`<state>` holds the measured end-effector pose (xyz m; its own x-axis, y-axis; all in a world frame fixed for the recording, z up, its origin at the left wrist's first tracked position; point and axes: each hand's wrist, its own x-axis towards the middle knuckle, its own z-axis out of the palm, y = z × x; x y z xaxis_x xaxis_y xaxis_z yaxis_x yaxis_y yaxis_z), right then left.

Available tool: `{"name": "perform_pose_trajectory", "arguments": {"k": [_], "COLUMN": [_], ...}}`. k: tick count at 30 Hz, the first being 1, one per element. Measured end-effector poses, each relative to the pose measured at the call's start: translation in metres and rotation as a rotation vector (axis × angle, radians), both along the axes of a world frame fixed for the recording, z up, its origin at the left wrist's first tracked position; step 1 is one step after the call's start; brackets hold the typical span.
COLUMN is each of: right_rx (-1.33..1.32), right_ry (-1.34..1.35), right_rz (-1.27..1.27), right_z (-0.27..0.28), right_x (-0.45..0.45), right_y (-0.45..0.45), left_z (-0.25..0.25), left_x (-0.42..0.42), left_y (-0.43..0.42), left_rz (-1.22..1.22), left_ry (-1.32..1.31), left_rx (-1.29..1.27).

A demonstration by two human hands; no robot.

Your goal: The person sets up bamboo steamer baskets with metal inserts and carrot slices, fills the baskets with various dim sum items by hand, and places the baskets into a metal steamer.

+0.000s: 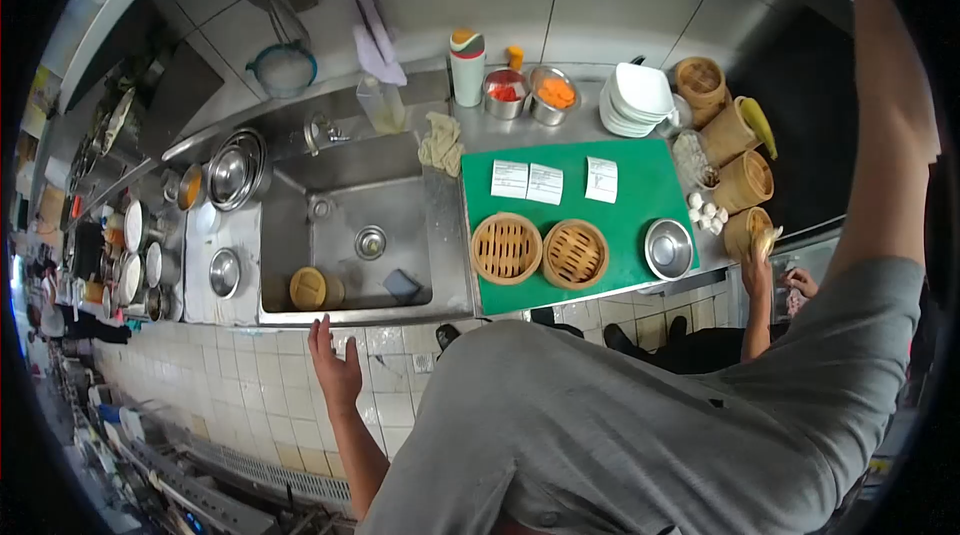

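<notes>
1. Left hand [337, 372]: empty, grip apart, near sink [400, 205] front edge. Right hand out of view; can't tell its grip.
2. Nearest thing: bamboo basket [308, 289], sink's near-left corner.
3. Around: two steamers [507, 248], metal bowl [668, 249], paper slips [546, 185] on green board [630, 220]; another person's hand [757, 275] at right.

The left hand [337, 372], fingers apart, hangs near the front edge of the sink [290, 170], inside which a round bamboo container [308, 288] sits; the right arm [885, 125] runs up past the top of the view. On the worktop [590, 113], a green cutting board [640, 200] carries paper slips [601, 180] toward its back edge, bamboo steamer baskets [507, 248] near its front left corner and a metal bowl [668, 249] at the front right. White dishes [640, 95] are stacked behind it.
</notes>
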<state>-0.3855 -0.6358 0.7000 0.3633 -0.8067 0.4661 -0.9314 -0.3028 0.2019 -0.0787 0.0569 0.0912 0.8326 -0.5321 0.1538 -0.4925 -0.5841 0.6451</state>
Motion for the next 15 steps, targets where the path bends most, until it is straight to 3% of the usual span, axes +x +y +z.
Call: {"name": "perform_pose_trajectory", "arguments": {"k": [3, 7, 9, 10, 12, 13, 15], "right_rx": [-0.046, 0.168, 0.193, 0.202, 0.339, 0.395, 0.489], "right_ry": [0.051, 0.353, 0.476, 0.488, 0.363, 0.362, 0.400], "right_rz": [0.436, 0.717, 0.811, 0.835, 0.778, 0.748, 0.650], "right_z": [-0.210, -0.537, -0.647, -0.679, -0.702, -0.686, -0.638], "right_x": [-0.088, -0.204, -0.248, -0.263, -0.271, -0.271, -0.259], "right_y": [0.034, 0.028, 0.002, -0.013, -0.024, -0.030, -0.044], "left_z": [0.006, 0.015, 0.024, 0.029, 0.041, 0.051, 0.080], "left_x": [-0.011, -0.045, -0.058, -0.067, -0.083, -0.087, -0.098], "left_y": [-0.025, -0.090, -0.125, -0.141, -0.172, -0.188, -0.218], "left_rz": [0.095, 0.036, -0.091, -0.091, -0.138, -0.142, -0.287], "left_ry": [0.061, 0.098, 0.031, 0.031, 0.306, 0.306, 0.766], "left_rx": [-0.070, -0.073, -0.018, -0.011, -0.221, -0.216, -0.613]}}
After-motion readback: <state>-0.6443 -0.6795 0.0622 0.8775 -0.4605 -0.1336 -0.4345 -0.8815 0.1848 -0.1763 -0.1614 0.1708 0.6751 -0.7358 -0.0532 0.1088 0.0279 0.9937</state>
